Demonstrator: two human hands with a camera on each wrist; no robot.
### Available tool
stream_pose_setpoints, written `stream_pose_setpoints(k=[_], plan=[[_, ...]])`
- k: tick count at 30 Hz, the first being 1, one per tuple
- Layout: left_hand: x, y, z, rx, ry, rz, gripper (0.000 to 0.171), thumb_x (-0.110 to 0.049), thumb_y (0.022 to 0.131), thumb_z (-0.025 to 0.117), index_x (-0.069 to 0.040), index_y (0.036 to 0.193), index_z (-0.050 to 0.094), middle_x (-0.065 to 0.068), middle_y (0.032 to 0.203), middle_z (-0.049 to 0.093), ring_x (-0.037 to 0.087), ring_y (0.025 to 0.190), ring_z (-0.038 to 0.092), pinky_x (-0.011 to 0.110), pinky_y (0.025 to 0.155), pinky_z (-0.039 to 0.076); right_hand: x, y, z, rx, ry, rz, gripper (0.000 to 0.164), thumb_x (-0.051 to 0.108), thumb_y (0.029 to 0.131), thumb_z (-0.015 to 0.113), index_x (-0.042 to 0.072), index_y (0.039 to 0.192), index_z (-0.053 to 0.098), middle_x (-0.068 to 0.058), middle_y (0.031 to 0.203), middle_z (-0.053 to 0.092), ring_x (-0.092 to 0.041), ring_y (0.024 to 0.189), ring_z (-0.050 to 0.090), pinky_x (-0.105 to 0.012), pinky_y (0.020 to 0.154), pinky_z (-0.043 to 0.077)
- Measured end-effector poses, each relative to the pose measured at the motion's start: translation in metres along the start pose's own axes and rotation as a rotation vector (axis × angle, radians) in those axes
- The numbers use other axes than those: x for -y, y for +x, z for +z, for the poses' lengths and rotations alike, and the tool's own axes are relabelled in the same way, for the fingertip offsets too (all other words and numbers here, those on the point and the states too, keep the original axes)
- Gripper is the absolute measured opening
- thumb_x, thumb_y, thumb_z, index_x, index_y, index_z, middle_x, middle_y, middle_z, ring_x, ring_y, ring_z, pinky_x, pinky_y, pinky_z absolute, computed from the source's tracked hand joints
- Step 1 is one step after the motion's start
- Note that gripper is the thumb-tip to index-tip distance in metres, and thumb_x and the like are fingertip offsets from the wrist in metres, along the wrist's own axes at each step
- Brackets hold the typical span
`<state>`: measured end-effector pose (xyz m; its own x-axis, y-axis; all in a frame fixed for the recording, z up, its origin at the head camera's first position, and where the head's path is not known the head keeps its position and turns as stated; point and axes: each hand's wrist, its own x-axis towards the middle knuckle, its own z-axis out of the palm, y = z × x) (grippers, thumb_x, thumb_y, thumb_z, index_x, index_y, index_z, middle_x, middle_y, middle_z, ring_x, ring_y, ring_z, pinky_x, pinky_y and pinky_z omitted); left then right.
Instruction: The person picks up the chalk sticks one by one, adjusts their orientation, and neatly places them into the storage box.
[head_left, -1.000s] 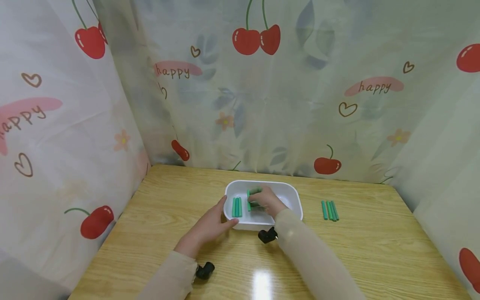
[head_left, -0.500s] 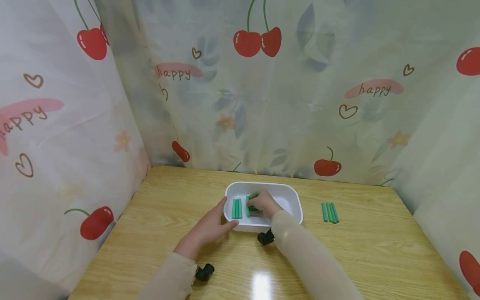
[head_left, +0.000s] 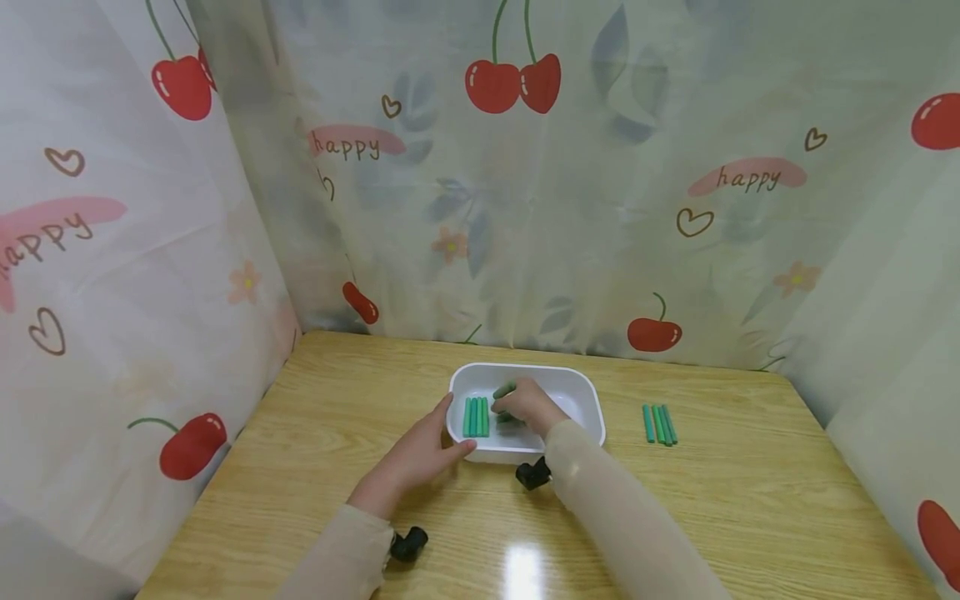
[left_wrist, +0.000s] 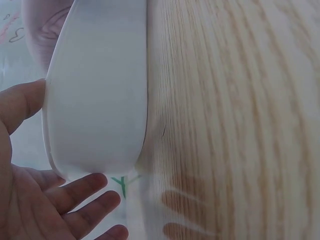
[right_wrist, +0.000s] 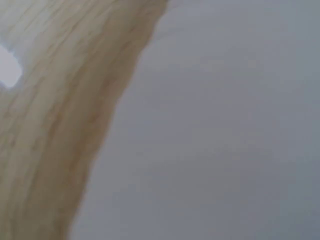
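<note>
A white plastic tub [head_left: 581, 400] stands on the wooden table. Inside, at its left end, several green sticks [head_left: 476, 417] lie side by side in a tight row. My left hand [head_left: 422, 446] rests against the tub's left end, thumb on the front rim, fingers along the side. The left wrist view shows that thumb on the rim of the white wall [left_wrist: 100, 90], the other fingers loosely spread below. My right hand [head_left: 528, 404] reaches down into the tub just right of the row, its fingertips apart from the sticks. The right wrist view shows only a blurred tub wall [right_wrist: 210, 130].
To the right of the tub, several more green sticks [head_left: 660, 424] lie on the wooden table [head_left: 750, 500]. A curtain [head_left: 525, 208] printed with cherries hangs behind the table and along both sides. Black wrist cameras [head_left: 409, 544] sit by the sleeves.
The green stick at my right fingertips has moved left against the row and been let go. My right hand stays low in the tub; the left hand has not moved.
</note>
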<state>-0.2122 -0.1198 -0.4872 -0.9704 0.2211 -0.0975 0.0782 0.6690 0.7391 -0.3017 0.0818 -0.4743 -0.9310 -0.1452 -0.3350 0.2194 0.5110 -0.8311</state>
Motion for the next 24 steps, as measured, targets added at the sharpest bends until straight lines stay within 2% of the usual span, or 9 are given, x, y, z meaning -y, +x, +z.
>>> stream_pose_setpoints(k=[5,13,18,24], plan=[[0.000,0.000,0.000,-0.001,0.004,0.000,0.096,-0.053,0.092,0.068,-0.012,0.162,0.015,0.011,0.162,0.029,0.030,0.146,0.032,0.052,0.116,0.030,0.011,-0.013,-0.007,0.049,0.025,-0.030,0.027,0.003,0.088,0.071,-0.005,0.113,0.066,-0.014,0.094,0.068,-0.022,0.076,0.067,-0.035,0.071,0.058],[0.000,-0.001,0.000,-0.007,0.025,0.012,0.095,-0.051,0.093,0.067,-0.011,0.161,0.015,0.013,0.161,0.030,0.031,0.145,0.034,0.052,0.116,0.031,0.022,-0.030,-0.021,0.123,-0.059,-0.072,0.026,0.011,0.090,0.072,-0.003,0.112,0.067,-0.013,0.100,0.067,-0.024,0.083,0.068,-0.036,0.076,0.059],[0.000,-0.001,-0.001,-0.013,0.025,0.033,0.094,-0.049,0.094,0.067,-0.009,0.161,0.016,0.015,0.160,0.032,0.032,0.144,0.034,0.052,0.116,0.031,0.029,-0.039,-0.031,0.117,-0.062,-0.086,0.024,0.012,0.092,0.071,-0.003,0.111,0.067,-0.014,0.102,0.065,-0.025,0.085,0.067,-0.035,0.073,0.060],[-0.001,-0.001,0.000,-0.009,0.022,0.012,0.095,-0.051,0.093,0.067,-0.011,0.161,0.015,0.014,0.161,0.031,0.031,0.145,0.033,0.051,0.116,0.030,0.031,-0.050,-0.043,0.107,-0.028,-0.108,0.022,0.012,0.094,0.068,-0.004,0.109,0.067,-0.019,0.106,0.065,-0.031,0.089,0.067,-0.036,0.074,0.060]])
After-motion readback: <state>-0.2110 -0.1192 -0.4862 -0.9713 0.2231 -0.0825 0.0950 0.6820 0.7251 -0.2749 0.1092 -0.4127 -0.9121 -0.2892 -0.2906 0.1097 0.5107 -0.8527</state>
